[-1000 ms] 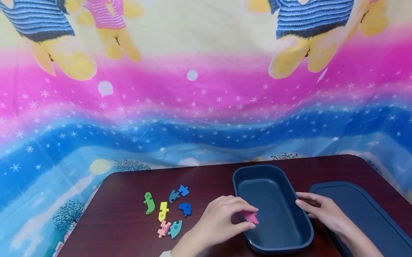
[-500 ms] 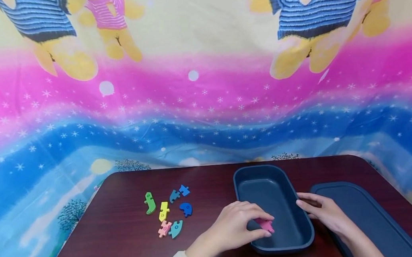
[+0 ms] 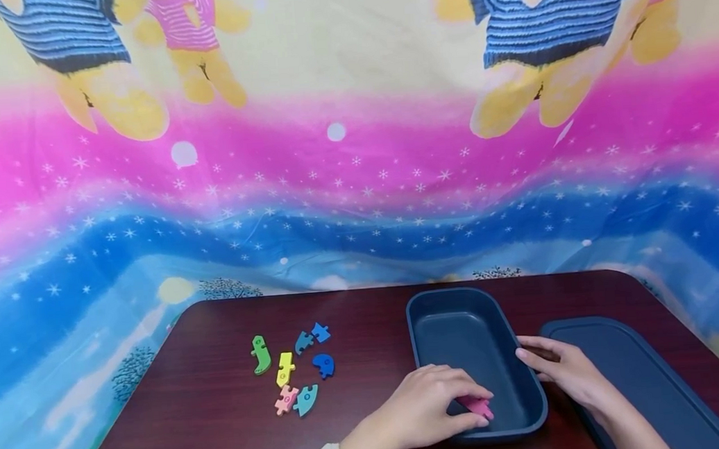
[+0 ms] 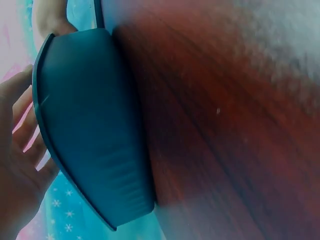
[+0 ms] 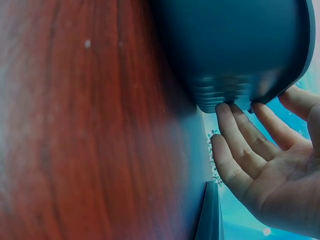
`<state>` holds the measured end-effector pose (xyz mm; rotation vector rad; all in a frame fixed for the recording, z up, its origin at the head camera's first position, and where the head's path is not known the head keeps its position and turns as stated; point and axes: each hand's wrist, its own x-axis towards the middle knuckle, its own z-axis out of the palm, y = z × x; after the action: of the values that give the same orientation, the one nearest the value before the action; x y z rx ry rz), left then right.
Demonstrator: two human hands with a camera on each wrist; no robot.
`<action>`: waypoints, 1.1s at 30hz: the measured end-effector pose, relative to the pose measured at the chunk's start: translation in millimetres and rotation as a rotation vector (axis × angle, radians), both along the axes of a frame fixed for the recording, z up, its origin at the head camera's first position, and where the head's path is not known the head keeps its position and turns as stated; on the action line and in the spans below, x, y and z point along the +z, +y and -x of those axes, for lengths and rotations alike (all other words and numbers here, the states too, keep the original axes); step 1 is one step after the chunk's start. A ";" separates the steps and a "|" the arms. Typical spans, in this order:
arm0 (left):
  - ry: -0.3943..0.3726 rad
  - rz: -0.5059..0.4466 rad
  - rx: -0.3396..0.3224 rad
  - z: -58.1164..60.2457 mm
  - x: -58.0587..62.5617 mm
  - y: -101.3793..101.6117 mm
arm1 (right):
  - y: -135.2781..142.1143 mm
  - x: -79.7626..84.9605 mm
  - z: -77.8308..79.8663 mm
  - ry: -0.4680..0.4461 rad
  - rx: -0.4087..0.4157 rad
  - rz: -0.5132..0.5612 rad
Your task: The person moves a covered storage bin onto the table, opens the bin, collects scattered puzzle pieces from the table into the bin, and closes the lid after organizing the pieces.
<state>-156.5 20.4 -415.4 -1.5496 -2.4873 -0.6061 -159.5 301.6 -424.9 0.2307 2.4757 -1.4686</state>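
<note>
Pink, a small puzzle piece (image 3: 477, 406) sat pinched between the thumb and bent fingers of the left hand (image 3: 431, 404), inside the outline of the dark blue tray (image 3: 458, 343) at its near end; whether it touched the floor could not be told. The right hand (image 3: 573, 369) had its fingers spread and nearly straight, tips against the tray's outer right side, holding nothing. My judgement was that a wrist brushing the rim could have shoved the tray, as the other hand braced only 1 side; releasing the piece high might have made it bounce. Walls rose all round, but room was open toward the tray's far end, which stood near the table's (image 3: 191, 417) back edge. Rightward, the lid (image 3: 632, 365) crowded the tray; leftward, bare wood ran to 7 loose pieces (image 3: 285, 370), well apart.
</note>
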 end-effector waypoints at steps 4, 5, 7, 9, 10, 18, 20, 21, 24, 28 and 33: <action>0.001 0.032 0.009 -2.1 -2.4 2.7 | 0.5 0.3 -0.7 -0.005 0.000 -0.003; -0.003 0.032 0.010 -2.5 -3.0 3.1 | 0.5 0.5 -0.8 -0.006 0.000 -0.004; -0.016 0.029 0.008 -2.9 -4.3 4.0 | 0.7 0.8 -0.6 -0.009 -0.001 -0.004; -0.031 0.026 0.003 -3.0 -5.4 4.6 | 0.7 1.0 -0.6 -0.008 0.000 -0.006; -0.042 0.024 -0.001 -3.1 -5.8 4.7 | 0.7 0.7 -0.5 -0.008 0.001 -0.008; -0.095 0.033 -0.006 -4.2 -7.0 4.5 | 0.3 -1.9 1.3 0.005 -0.002 -0.025; -0.095 0.035 -0.008 -4.5 -7.0 4.4 | 0.4 -2.5 1.9 0.010 -0.002 -0.024; -0.096 0.035 -0.009 -4.5 -6.9 4.2 | 0.3 -2.7 2.2 0.012 -0.001 -0.024; -0.096 0.038 -0.010 -4.8 -6.8 3.2 | 0.3 -3.4 2.2 0.015 -0.002 -0.023; -0.108 0.047 -0.008 -4.5 -6.1 1.5 | 0.5 -4.0 1.8 0.005 -0.010 -0.009; -0.107 0.037 -0.002 -4.6 -3.5 -1.7 | 0.7 -3.9 1.6 0.004 -0.008 0.005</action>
<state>-151.9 18.7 -419.0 -1.5727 -2.5891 -0.6640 -161.1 302.4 -428.8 0.2367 2.4762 -1.4798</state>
